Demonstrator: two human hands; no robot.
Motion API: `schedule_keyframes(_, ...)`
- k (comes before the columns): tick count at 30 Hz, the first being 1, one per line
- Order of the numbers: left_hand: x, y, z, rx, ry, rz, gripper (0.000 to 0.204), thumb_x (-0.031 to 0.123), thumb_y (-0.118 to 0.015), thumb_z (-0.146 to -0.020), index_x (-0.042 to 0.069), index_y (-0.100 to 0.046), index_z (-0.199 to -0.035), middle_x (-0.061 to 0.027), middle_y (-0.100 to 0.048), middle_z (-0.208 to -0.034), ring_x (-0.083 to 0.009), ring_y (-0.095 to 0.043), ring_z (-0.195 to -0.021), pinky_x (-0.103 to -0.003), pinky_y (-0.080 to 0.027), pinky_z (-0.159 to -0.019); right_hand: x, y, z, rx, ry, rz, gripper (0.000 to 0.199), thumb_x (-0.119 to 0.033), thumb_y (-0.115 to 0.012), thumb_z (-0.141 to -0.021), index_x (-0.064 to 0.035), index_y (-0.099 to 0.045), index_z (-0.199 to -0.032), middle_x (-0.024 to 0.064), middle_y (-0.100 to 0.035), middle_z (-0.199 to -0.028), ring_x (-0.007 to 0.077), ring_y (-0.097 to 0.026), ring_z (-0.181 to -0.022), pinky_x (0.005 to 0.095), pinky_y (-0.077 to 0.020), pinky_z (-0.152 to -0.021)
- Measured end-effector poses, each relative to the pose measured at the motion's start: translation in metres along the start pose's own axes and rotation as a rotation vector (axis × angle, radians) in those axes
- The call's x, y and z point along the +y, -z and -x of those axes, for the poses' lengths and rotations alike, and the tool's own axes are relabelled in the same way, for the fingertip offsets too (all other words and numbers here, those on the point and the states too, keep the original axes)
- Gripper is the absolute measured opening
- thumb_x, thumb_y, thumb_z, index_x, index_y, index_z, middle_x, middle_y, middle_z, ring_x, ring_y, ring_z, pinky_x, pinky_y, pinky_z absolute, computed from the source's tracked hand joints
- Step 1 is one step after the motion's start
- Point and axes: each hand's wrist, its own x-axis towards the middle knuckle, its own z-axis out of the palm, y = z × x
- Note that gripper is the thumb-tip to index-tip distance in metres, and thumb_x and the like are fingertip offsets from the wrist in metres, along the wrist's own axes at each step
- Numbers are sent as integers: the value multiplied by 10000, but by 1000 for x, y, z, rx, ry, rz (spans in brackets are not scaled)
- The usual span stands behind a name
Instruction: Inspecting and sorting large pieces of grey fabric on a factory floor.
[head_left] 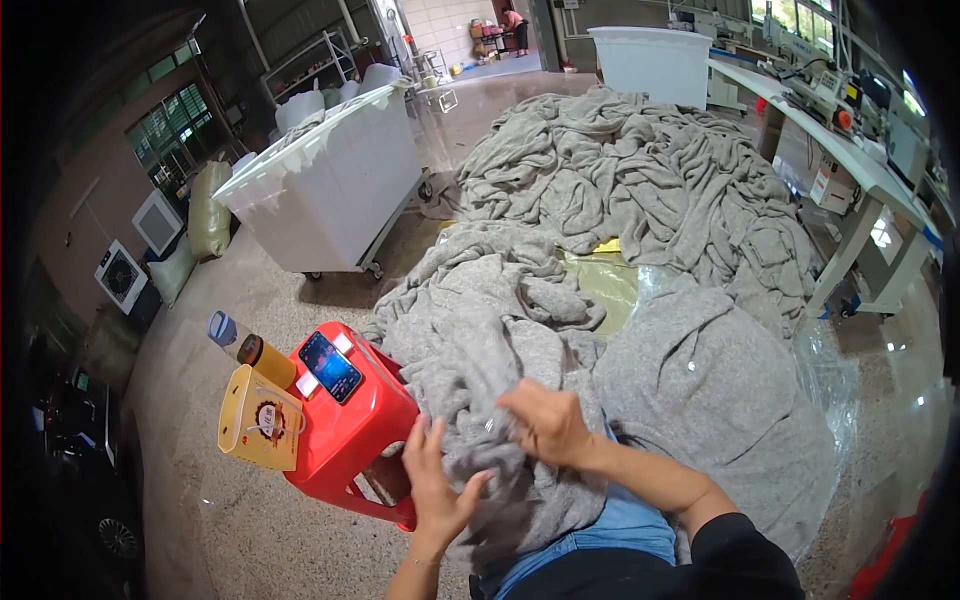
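Note:
Grey fuzzy fabric (470,340) lies bunched over my lap and runs forward along the floor. My right hand (552,425) is curled closed above it, thumb and fingers together. Whatever that hand may be holding is too small and blurred to name. Just left of it, my left hand (440,490) is spread, its fingers apart, beside the fabric and close to a red plastic stool (340,445). On the stool rest a phone (331,366) with a lit screen, a yellow paper box (262,420) with a cord handle, and a bottle (262,358) of orange-yellow liquid.
A larger heap of grey fabric (640,160) spreads ahead over plastic sheeting (610,285). A white wheeled bin (330,180) stands at left, another bin (650,65) farther back. Sewing machines sit on a long table (830,140) at right. Far off, a person (516,30) bends over.

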Motion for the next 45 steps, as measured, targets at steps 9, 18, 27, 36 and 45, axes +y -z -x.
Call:
schedule_keyframes(9, 11, -45, -28, 50, 104, 498, 147, -31, -564, -716, -3, -578, -860, -39, -582, -719, -96, -544, -707, -244, -438, -640, 18, -7, 15, -4, -87, -394, 367, -19, -623, -665, -74, -563, -1023, 104, -588, -995, 290, -602, -911, 345, -502, -704)
schedule_keyframes(18, 15, -15, -76, 153, -14, 598, 66, 32, -588, -789, 4, -572, -846, 24, -560, -767, -47, -496, -719, -199, -403, -617, 143, -76, 20, 57, -401, -23, 371, 73, -523, -638, -50, -587, -982, 160, -628, -960, 330, -602, -943, 344, -469, -788)
schedule_keyframes(27, -58, 57, -148, 203, -163, 895, 131, 3, -592, -787, 25, -625, -913, -74, -612, -930, -138, -574, -856, -260, -467, -780, 80, 134, -91, 474, -176, -120, 192, 66, -491, -763, -9, -576, -917, 51, -614, -828, 129, -565, -775, 244, -444, -723)
schedule_keyframes(36, -114, -39, 28, -252, 341, 790, 235, -69, -601, -645, 0, -658, -862, -107, -577, -1078, -193, -538, -1009, -288, -408, -873, -15, 122, 139, -528, -558, -236, 162, 2, -677, -683, 2, -614, -833, 70, -528, -723, 150, -505, -627, 264, -398, -554)
schedule_keyframes(45, -108, -78, 120, 292, 947, 1184, 180, 122, -596, -873, 5, -598, -1009, -51, -636, -839, -77, -552, -689, -184, -435, -628, -23, 68, 168, -343, -665, -99, 178, -68, -661, -747, -24, -617, -914, 81, -549, -837, 191, -548, -705, 277, -431, -621)
